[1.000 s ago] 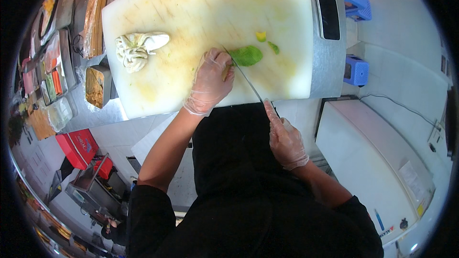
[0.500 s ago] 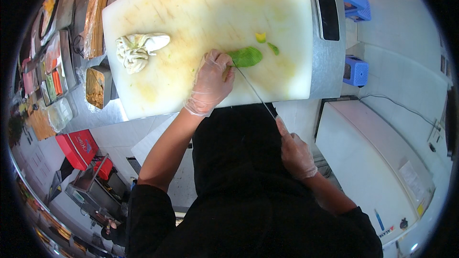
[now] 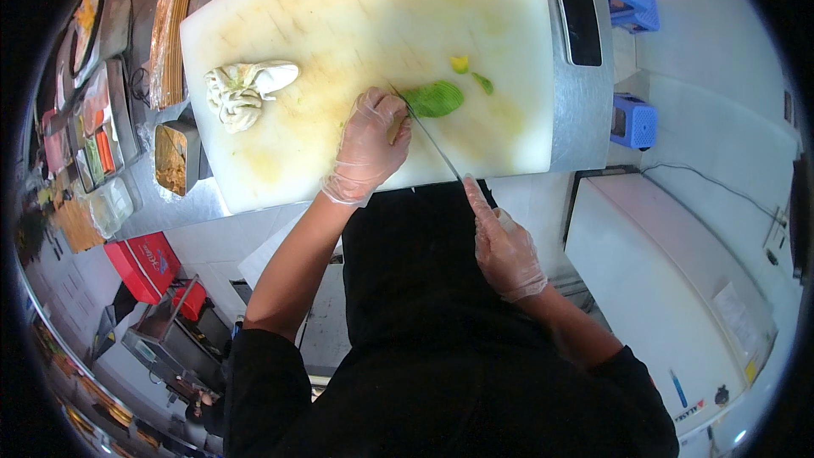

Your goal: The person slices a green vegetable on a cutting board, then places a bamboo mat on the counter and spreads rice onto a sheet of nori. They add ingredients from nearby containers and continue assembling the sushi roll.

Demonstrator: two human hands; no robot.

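- Oval, finely sliced green avocado piece (image 3: 439,98): lying on the broad white plastic cutting board (image 3: 331,21), extending rightward from the left hand's fingertips, the knife crossing its left end.
- Left hand (image 3: 371,140), in a clear plastic glove: curling its fingers close together at the avocado's left end, just left of the blade; how firmly they are gripping cannot be told.
- Right hand (image 3: 507,256), in a matching glove: clamping its fingers around the handle of the long, thin steel-bladed knife (image 3: 440,148), index finger stretching toward the blade; sitting nearer than the board's near edge, well apart from the avocado.
- Small yellow chunk (image 3: 459,64) and thin green sliver (image 3: 482,83): lying just beyond the avocado, toward the far right.
- Crumpled off-white cloth (image 3: 244,92): resting on the board's left side.
- Black-screened, white-edged phone (image 3: 580,25): lying right of the board on the grey steel counter (image 3: 580,123).
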